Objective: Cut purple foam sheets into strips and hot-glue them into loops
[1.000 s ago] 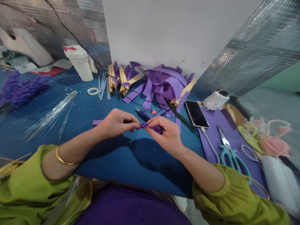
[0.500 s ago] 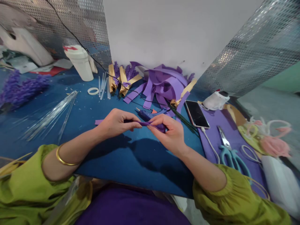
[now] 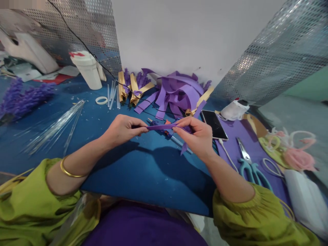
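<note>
On the tabletop there is one phone, one pair of scissors and one white bottle. The loose purple strips are perhaps ten, piled too closely to count.

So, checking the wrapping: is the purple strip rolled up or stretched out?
Stretched out: the purple strip runs taut between left hand and right hand.
</note>
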`<move>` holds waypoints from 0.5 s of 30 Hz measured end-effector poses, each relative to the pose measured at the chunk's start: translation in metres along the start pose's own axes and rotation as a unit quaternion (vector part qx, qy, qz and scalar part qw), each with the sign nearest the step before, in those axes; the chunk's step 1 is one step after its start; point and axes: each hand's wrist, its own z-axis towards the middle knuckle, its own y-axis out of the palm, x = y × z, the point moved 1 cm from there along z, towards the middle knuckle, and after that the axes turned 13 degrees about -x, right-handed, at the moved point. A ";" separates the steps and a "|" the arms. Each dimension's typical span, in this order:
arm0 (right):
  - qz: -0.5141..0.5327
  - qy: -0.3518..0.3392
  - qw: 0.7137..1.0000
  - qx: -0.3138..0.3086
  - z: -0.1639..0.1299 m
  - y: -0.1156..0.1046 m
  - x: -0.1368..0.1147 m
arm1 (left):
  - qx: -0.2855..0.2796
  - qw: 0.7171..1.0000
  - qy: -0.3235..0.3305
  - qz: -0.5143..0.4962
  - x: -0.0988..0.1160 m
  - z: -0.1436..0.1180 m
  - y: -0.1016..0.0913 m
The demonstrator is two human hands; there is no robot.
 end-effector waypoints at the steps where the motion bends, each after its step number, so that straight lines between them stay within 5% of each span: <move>1: -0.001 0.004 1.000 0.009 0.001 -0.004 0.001 | 0.003 1.000 0.001 0.004 0.000 0.000 0.000; 15: 0.203 0.111 0.964 0.131 0.008 -0.039 0.030 | 0.028 1.000 -0.007 0.004 -0.007 0.002 -0.001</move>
